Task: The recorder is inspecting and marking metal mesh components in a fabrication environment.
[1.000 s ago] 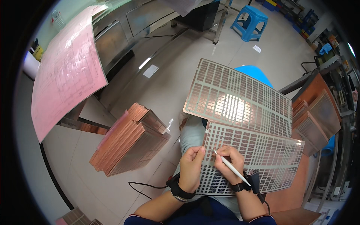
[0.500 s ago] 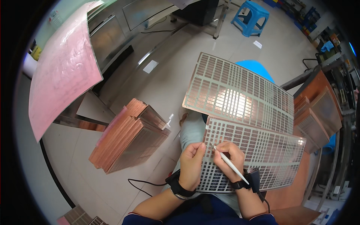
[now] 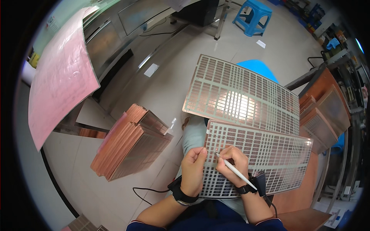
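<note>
A flat copper-coloured circuit panel [image 3: 269, 156] with a pale grid pattern lies tilted across my lap. My left hand [image 3: 192, 169] pinches its left edge, thumb uppermost. A slim white pen-like tool [image 3: 242, 175] is gripped in my right hand [image 3: 233, 165]. Its narrow tip points at the panel's left part, close to my left thumb; whether it touches the surface I cannot tell. Beyond this panel lies a second gridded panel [image 3: 214, 79], partly covered by the nearer one along its lower edge.
A thick stack of copper panels [image 3: 123, 148] stands on the floor [image 3: 162, 96] at left. Above it juts a pink-covered sheet [image 3: 63, 81]. More panels [image 3: 320, 123] lean at right over a brown board [image 3: 296, 202]. A blue stool [image 3: 252, 17] stands far off.
The view has shifted slightly, so most things sit a little further left. My hands keep their holds, and the tool's tip has moved slightly down the panel.
</note>
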Available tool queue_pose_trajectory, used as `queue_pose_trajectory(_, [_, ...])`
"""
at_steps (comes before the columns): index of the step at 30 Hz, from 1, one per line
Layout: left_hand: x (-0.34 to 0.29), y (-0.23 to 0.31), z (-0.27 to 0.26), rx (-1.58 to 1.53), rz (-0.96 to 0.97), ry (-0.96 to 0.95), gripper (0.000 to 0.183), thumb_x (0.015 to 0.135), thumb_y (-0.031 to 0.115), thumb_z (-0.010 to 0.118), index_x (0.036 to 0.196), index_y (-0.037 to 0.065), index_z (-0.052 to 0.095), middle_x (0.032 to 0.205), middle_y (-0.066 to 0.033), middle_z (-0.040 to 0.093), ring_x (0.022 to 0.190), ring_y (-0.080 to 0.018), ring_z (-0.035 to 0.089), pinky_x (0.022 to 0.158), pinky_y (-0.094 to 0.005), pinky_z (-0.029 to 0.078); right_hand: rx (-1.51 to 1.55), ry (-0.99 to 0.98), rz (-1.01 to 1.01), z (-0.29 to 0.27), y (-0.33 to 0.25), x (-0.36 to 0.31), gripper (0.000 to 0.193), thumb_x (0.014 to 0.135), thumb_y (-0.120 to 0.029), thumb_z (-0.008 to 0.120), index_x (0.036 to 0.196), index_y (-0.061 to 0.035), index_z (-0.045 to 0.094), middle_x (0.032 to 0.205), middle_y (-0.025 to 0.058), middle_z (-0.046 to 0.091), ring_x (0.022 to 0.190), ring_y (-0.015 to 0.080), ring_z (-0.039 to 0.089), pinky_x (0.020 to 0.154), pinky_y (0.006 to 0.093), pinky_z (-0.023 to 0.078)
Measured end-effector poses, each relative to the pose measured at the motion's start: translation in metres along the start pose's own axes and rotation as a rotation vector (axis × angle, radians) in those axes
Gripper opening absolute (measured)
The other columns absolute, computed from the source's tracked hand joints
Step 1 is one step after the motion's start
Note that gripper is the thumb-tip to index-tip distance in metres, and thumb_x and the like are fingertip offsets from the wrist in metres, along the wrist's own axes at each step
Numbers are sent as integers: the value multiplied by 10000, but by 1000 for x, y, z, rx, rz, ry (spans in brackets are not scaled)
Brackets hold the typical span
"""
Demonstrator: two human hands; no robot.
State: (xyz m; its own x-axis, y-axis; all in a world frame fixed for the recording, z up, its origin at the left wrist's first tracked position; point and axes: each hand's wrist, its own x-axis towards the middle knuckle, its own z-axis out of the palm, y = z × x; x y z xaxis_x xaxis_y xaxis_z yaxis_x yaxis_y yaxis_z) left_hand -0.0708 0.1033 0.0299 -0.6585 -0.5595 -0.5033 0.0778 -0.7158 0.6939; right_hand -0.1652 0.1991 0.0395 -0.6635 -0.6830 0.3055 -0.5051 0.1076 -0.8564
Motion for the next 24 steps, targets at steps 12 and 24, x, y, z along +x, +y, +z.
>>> queue_pose_trajectory(12, [1,2,-1,14,7,-18,169,926,153,529,996,2,563,915,-51,614,805,-83,557,740,-229,457,425,128,71,-24,3,-20,119,849,3,556,930,-38,480,889,129,584,787,153,586,689,259,497])
queue_pose_trajectory(24, [3,11,-6,47,36,-48,133,937,148,505,959,24,546,914,-62,632,796,-94,588,737,-234,479,-29,1102,421,-152,43,-132,395,991,-343,330,1106,16,448,1019,180,591,814,162,563,694,257,461])
